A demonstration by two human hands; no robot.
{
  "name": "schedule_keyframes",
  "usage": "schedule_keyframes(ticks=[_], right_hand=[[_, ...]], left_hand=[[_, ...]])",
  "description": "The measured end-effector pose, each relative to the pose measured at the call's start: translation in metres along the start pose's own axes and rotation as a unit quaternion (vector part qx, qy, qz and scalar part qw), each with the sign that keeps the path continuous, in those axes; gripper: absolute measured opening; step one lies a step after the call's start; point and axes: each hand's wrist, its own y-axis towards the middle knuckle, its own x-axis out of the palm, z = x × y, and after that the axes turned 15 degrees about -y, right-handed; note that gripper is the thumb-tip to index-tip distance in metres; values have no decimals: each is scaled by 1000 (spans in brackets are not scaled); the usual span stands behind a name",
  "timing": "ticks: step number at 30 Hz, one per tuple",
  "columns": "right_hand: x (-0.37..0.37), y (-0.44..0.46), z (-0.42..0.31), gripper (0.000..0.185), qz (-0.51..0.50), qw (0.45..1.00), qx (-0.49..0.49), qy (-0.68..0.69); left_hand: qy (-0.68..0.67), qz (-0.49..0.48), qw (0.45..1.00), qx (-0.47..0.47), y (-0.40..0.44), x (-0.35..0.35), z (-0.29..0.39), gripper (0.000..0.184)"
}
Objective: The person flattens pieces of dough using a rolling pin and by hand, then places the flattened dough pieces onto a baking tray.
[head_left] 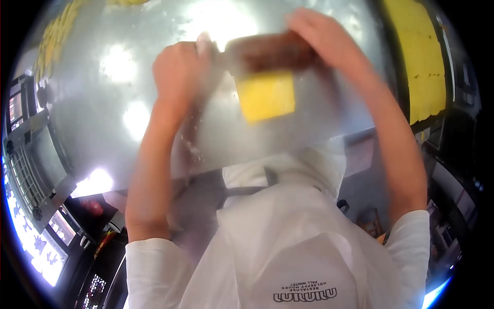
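A dark brown rolling pin (267, 53), smeared by motion, lies crosswise above the metal table. Its near edge meets or covers the far edge of a flat yellow dough sheet (266, 97). My left hand (178, 69) is closed in a fist at the pin's left handle, thumb pointing up. At the other end, my right hand (327, 41) is closed over the pin, its fingers bent across the top; the grip there is partly hidden and blurred.
The shiny metal table (92, 110) reflects bright lights. Yellow sheets (423, 62) lie along the right side, and more yellow pieces (57, 33) sit at the far left. A metal rack (28, 177) stands beyond the left edge. My apron (288, 226) touches the front edge.
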Motion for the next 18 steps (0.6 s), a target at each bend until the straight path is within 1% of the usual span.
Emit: schedule_keyframes(ticks=[1,2,4,6,7,8,10,11,14,15,16,18], right_hand=[[3,1,6,38,34,998,-44,-4],[7,-5,9,41,54,997,-39,-25],[6,-35,-13,48,90,993,-30,-67],[15,-87,-29,45,76,991,-20,-106],[32,-108,-18,48,117,979,-66,-153],[40,-127,-14,50,159,968,-108,-162],[46,-145,-11,55,255,928,-204,-182],[46,-145,-8,58,253,926,-208,-186],[42,-146,-7,65,239,931,-209,-181],[39,-147,-7,66,225,938,-203,-170],[36,-150,-8,67,208,945,-196,-158],[31,-157,-12,63,121,990,-68,-32]], left_hand=[[-29,-28,997,-60,0,-10,14,31],[-33,20,998,-40,-7,-6,14,34],[-44,114,993,-2,-32,16,9,41],[-92,201,973,62,-81,30,15,41],[-96,214,967,101,-104,32,22,39],[-101,224,959,138,-124,33,31,37],[-118,241,955,122,-142,35,45,35],[-124,252,953,116,-147,36,48,34],[-148,246,950,124,-149,38,44,19],[-150,210,961,95,-151,31,47,23],[-168,173,970,23,-148,24,48,23],[-205,87,967,-127,-134,7,47,27]])
